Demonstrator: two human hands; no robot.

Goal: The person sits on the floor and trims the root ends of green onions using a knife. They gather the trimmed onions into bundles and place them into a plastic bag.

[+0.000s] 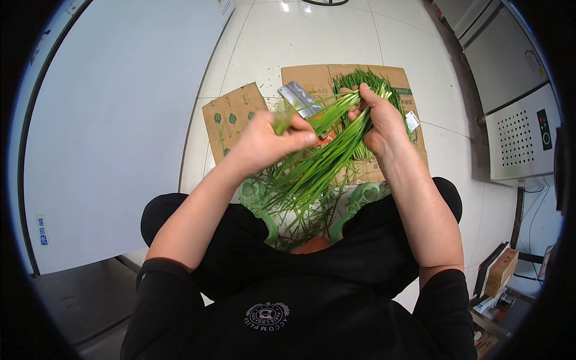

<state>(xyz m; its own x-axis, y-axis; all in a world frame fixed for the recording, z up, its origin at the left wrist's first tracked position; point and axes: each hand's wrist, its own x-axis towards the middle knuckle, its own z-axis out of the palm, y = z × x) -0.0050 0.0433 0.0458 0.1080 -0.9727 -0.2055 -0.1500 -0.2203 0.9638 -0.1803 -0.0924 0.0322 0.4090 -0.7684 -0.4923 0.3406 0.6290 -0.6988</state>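
My right hand (384,119) grips a bunch of garlic chives (321,166) near its pale stem ends, and the long green leaves hang down to the left. My left hand (281,137) is beside the bunch, its fingers closed on a few blurred green blades (283,120). Behind my right hand lies a thick pile of chives (360,80) on flattened cardboard (306,75). A cleaver's metal blade (297,95) rests at the cardboard's left edge; its handle is hidden. Loose leaf scraps (310,225) litter the floor between my shoes.
A second cardboard piece (234,112) lies at the left. My green shoes (254,193) flank the scraps. A large pale panel (112,121) stands at the left, and a metal appliance with a perforated front (517,139) at the right. A small box (501,272) sits lower right.
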